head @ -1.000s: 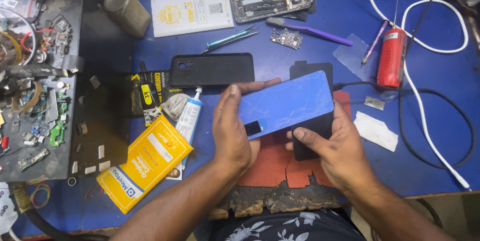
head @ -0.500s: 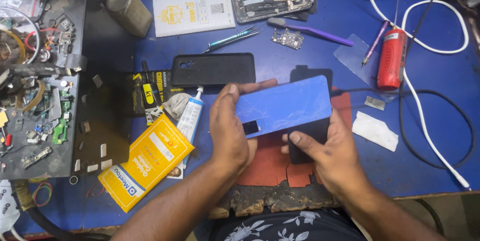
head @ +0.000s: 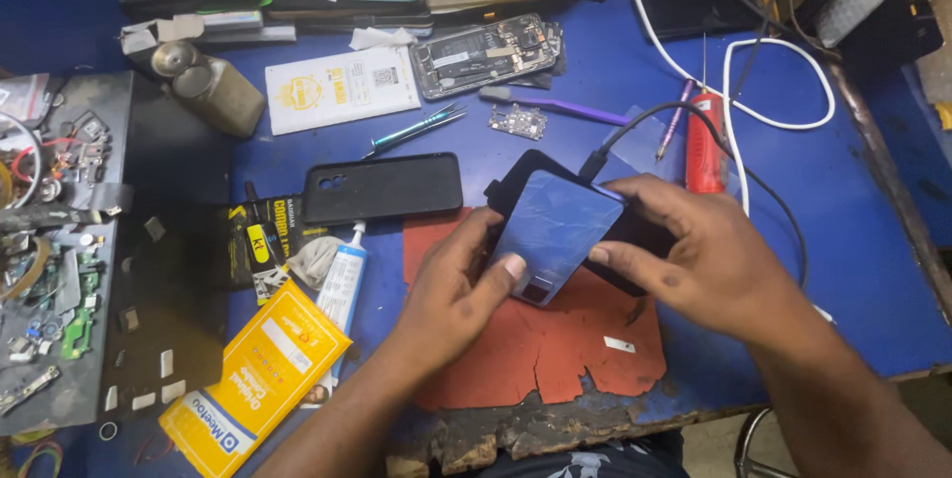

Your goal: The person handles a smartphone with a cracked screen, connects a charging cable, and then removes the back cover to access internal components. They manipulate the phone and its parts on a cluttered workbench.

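Observation:
A blue phone back panel [head: 555,230] is held tilted over a worn red mat [head: 535,349]. My left hand [head: 451,285] grips its near left edge, thumb on the glossy face. My right hand [head: 709,260] holds its right side and rests over a black flat block [head: 516,176] with a black cable plugged into it. A black phone case [head: 382,187] lies just left of the panel. A white glue tube [head: 342,285] lies beside my left wrist.
A yellow packet [head: 253,379] lies at the near left. A parts tray [head: 50,270] fills the left edge. An opened phone [head: 486,54], tweezers [head: 412,129], a small circuit board [head: 518,122], a red canister [head: 704,141] and white cable [head: 783,52] lie further back.
The blue panel has been turned from lying sideways to pointing away from me and lowered toward the mat. Both hands shifted with it, and the view moved closer and to the right.

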